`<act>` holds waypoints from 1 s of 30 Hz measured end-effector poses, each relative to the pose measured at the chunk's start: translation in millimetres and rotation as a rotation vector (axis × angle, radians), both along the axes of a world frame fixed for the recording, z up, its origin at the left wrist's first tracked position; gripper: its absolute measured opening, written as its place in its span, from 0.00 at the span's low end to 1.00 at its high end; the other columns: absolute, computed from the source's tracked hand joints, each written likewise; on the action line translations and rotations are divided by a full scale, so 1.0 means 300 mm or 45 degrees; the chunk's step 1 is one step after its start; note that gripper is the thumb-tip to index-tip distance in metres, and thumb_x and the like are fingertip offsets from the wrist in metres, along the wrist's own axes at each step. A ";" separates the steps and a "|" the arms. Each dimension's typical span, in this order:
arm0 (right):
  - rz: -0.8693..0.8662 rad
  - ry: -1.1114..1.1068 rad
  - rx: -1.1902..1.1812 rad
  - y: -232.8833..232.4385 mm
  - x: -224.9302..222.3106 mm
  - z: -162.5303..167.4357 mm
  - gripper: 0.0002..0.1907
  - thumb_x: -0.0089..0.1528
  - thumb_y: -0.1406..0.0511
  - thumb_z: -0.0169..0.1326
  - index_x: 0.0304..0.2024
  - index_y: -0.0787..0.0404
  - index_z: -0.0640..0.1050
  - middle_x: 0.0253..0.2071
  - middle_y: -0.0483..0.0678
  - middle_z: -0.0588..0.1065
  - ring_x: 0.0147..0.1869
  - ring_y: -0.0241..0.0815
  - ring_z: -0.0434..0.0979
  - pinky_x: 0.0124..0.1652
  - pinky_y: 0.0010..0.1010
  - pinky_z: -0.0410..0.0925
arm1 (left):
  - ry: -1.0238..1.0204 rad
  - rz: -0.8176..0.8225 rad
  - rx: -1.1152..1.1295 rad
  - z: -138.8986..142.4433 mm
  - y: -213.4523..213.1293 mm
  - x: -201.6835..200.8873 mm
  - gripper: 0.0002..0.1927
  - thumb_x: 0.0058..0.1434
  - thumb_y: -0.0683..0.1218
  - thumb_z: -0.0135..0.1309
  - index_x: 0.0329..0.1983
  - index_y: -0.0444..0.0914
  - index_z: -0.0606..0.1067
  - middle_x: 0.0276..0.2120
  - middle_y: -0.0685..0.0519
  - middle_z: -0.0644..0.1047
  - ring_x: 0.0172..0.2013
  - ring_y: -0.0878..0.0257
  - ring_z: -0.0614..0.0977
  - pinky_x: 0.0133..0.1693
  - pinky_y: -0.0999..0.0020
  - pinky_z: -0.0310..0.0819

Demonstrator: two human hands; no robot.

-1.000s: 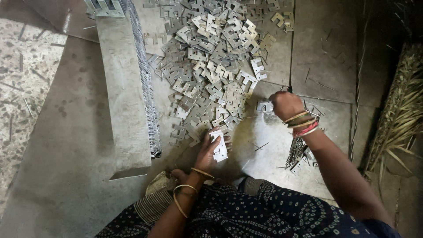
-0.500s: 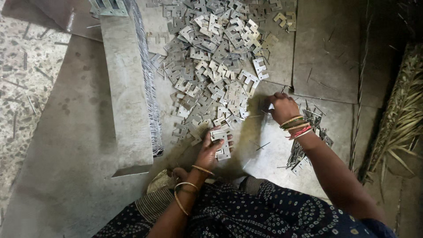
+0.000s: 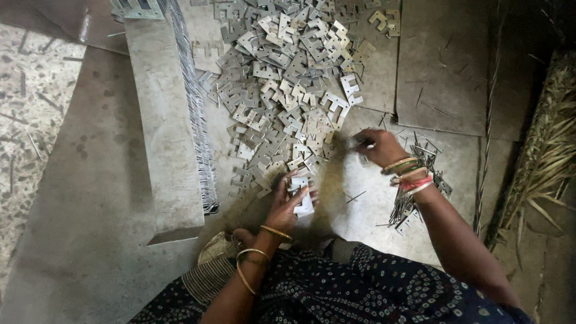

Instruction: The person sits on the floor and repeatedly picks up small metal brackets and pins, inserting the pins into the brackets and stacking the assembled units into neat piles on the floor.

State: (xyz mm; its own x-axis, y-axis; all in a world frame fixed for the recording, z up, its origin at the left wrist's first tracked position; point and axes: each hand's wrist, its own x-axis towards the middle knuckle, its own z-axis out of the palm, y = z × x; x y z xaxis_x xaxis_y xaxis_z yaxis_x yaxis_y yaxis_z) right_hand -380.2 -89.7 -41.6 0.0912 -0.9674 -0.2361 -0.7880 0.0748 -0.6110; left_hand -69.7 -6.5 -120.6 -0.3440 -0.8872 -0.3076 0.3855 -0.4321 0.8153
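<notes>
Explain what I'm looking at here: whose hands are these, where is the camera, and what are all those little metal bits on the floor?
The single view comes from a camera worn on a person's head, looking down at their own two bare hands, so no machine is involved. The person sits on the floor, bangles on both wrists. Ahead lies a heap of small flat notched metal pieces. The left hand holds a small stack of these pieces in its fingers. The right hand reaches to the heap's edge; what its fingers touch is too small to tell. To the left lies a long metal sheet with a row of thin plates set along its edge. Thin metal strips lie under the right wrist.
</notes>
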 end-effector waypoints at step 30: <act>0.172 0.288 -0.378 0.204 -0.068 -0.090 0.22 0.48 0.70 0.61 0.47 0.65 0.82 0.44 0.59 0.79 0.46 0.57 0.80 0.47 0.42 0.75 | 0.504 0.029 0.285 -0.045 -0.019 -0.001 0.32 0.63 0.34 0.53 0.69 0.47 0.62 0.52 0.41 0.78 0.45 0.52 0.83 0.44 0.55 0.83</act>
